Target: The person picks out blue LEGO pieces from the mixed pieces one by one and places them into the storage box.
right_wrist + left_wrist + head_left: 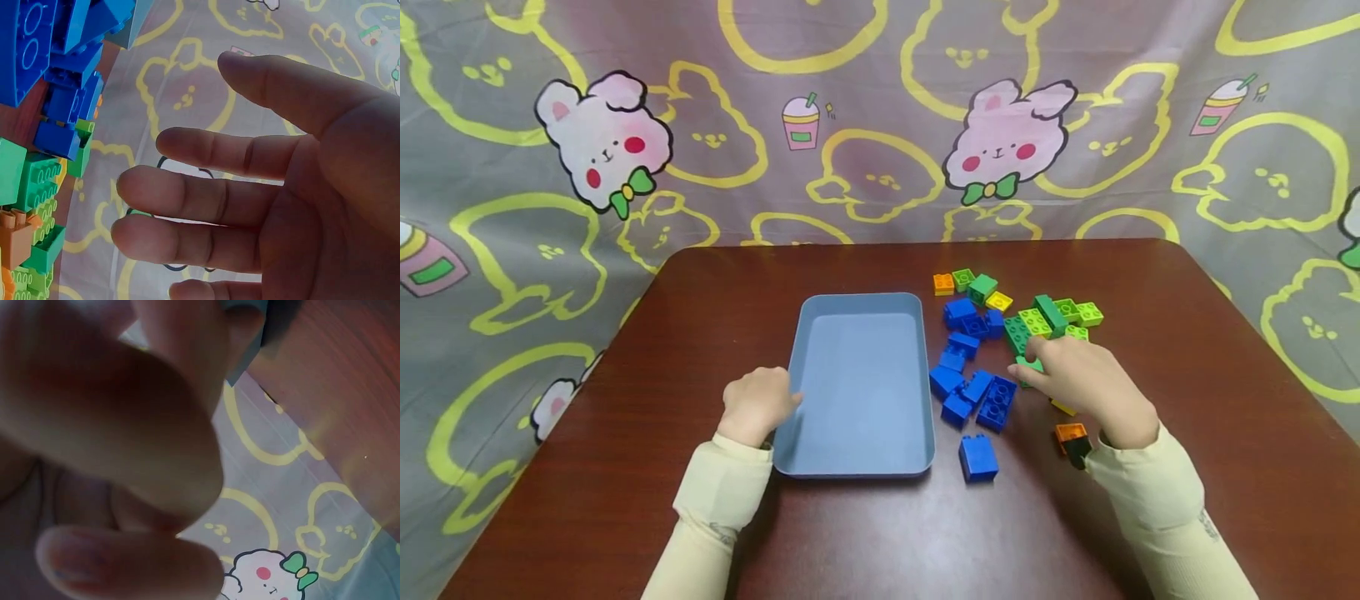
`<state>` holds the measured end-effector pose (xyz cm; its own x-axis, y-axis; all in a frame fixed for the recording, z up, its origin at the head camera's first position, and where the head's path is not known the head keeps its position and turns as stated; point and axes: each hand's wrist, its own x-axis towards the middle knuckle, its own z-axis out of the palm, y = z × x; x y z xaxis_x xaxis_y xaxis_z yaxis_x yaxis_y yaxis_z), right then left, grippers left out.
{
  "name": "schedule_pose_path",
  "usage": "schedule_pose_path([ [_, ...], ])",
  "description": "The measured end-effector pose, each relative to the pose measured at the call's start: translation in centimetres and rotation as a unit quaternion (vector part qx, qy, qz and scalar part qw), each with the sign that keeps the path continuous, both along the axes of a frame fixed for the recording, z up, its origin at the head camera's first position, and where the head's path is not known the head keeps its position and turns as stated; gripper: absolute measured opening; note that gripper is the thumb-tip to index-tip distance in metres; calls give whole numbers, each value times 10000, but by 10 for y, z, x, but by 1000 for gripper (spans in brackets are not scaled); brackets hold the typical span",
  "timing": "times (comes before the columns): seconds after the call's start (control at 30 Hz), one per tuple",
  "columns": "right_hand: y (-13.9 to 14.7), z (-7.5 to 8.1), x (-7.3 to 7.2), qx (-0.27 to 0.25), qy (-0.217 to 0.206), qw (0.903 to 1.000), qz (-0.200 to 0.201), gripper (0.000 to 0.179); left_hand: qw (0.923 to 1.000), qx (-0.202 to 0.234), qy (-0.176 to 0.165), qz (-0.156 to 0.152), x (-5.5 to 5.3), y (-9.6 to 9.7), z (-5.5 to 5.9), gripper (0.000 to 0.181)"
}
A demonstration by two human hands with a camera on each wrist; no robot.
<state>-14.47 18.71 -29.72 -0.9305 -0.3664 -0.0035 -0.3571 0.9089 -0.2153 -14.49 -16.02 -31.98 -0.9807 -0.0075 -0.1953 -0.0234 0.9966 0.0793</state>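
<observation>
At the left rim of the grey-blue tray [859, 392] my left hand [758, 406] grips the edge, thumb over the inner side and the other fingers curled outside. The left wrist view shows those curled fingers [119, 444] close up, with a bit of the tray [247, 353] behind. My right hand [1086, 379] hovers over the green bricks, partly hiding a green brick [1028, 367]. In the right wrist view its fingers [200, 194] are spread and nearly straight, with nothing in the palm. Several blue bricks [997, 403] lie between the tray and this hand.
Green and lime bricks [1033, 323] cluster beyond the right hand. An orange brick [943, 284] and a yellow brick [999, 301] lie at the back. A lone blue brick [978, 458] sits nearer; an orange-and-black piece [1072, 442] is beside the right wrist. A patterned cloth [880, 108] hangs behind the table.
</observation>
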Motion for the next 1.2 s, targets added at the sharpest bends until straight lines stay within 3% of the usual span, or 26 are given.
schedule_pose_path([
  [0.23, -5, -1, 2, 188, -118, 9997, 73, 25, 9997, 73, -146, -158, -3, -3, -3, 14],
  [0.6, -11, -17, -2, 472, -717, 9957, 338, 35, 9996, 107, -115, -226, -7, -6, -7, 17],
  [0.97, -19, -25, -12, 1074, -204, 9920, 627, 19, 9996, 171, -95, -215, -5, -8, -7, 19],
  [1.2, -24, -26, -17, 1562, -647, 9838, 591, 22, 9994, 167, -44, -288, -4, -8, -5, 20],
])
